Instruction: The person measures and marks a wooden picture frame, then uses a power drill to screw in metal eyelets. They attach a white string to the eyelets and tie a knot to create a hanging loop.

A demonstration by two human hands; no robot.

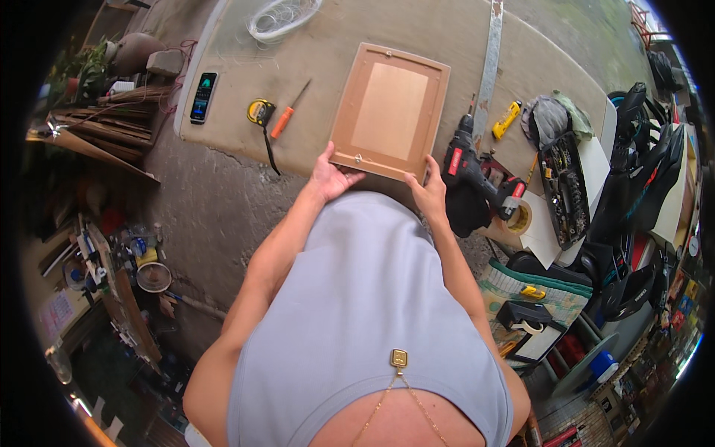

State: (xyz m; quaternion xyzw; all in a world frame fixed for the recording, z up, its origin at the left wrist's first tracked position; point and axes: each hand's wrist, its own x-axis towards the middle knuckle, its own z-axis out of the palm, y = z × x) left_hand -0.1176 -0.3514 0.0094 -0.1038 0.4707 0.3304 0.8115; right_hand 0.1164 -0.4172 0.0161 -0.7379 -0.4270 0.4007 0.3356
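Note:
A rectangular wooden picture frame (389, 108) lies tilted slightly to the right at the table's near edge. Its back faces up, showing a pale centre panel and small metal fittings at the far and near ends. My left hand (331, 176) grips the near left corner, thumb along the side and fingers at the near edge. At the near right corner, my right hand (430, 195) holds the frame between thumb and fingers. An orange-handled screwdriver (283, 121) lies to the left of the frame, and a black and red cordless drill (477, 167) to its right.
The worn table (313, 56) also bears a phone (203, 97), a yellow tape measure (259, 112), a coil of clear line (281, 18), a long metal strip (489, 67), a yellow utility knife (506, 120) and a tray of small hardware (564, 186). Tape (519, 218) sits by the drill.

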